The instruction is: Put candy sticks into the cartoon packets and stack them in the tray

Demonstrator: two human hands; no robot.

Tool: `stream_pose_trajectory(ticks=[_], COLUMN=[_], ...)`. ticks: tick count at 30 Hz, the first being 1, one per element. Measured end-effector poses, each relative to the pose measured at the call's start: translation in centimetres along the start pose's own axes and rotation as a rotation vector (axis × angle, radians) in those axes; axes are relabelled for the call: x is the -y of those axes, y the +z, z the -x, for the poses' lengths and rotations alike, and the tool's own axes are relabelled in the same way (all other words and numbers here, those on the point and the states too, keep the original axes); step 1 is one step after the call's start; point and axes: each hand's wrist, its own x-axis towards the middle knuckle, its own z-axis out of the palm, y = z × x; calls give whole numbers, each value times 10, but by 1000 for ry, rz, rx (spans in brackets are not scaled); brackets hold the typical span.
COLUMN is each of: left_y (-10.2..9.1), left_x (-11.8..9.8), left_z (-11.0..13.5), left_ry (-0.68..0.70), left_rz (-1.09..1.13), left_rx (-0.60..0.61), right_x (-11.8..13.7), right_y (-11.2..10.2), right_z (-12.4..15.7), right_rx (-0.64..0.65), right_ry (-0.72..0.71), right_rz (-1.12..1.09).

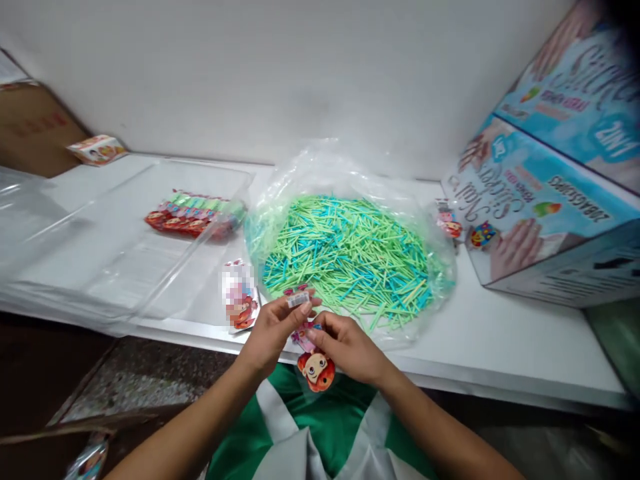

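Observation:
Both hands hold one cartoon doll packet [316, 371] upside down at the table's front edge, its red-haired head toward me. My left hand [280, 327] pinches the end with a white barcode label. Fingers of my right hand [347, 343] close on the packet's middle, covering part of it. Just beyond the hands lies a clear plastic bag [320, 157], spread open, with a heap of green and blue thin sticks [345, 253] on it. Left of my left hand is a similar doll packet [241, 303], partly blurred out.
A clear plastic tray [125, 267] on the left holds a row of doll packets [193, 217]. Behind it are a cardboard box [37, 130] and a small printed carton [99, 150]. Blue nail sticker boxes [555, 200] stand at right, beside another small packet [449, 220].

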Motion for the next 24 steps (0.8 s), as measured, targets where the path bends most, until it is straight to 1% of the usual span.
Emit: stream_pose_trajectory(ticks=[2, 4, 5, 6, 8, 10, 12, 14, 16, 18, 21, 24], left_y=[4, 5, 5, 5, 4, 5, 7, 9, 10, 8, 2, -4], left_x=[6, 11, 12, 13, 15, 16, 17, 16, 14, 11, 5, -1], left_z=[-9, -15, -17, -19, -21, -22, -22, -23, -23, -23, -23, -26], left_ry=[-60, -99, -120, -139, -174, -204, -220, -225, -225, -218, -212, -196], left_rz=[55, 79, 75, 66, 52, 75, 117, 149, 155, 145, 139, 131], left_rx=[13, -31, -54, -69, -73, -53, -26, 4, 32, 45, 35, 21], right_x=[-3, -6, -8, -9, -13, -16, -19, -21, -24, -25, -21, -10], right_y=[-14, -37, -50, -64, -86, -100, -101, -97, -92, -91, -102, -116], right_z=[7, 13, 15, 16, 12, 3, -11, -28, -43, -52, -56, -52], right_rx=[18, 11, -17, -80, -185, -218, -195, -166, -160, -152, -137, -149], right_ry=[-15, -43, -49, -46, 6, 83, 144, 173, 188, 205, 205, 183], right_rz=[96, 259, 383, 525, 847, 1150, 1368, 1458, 1468, 1478, 1483, 1481])
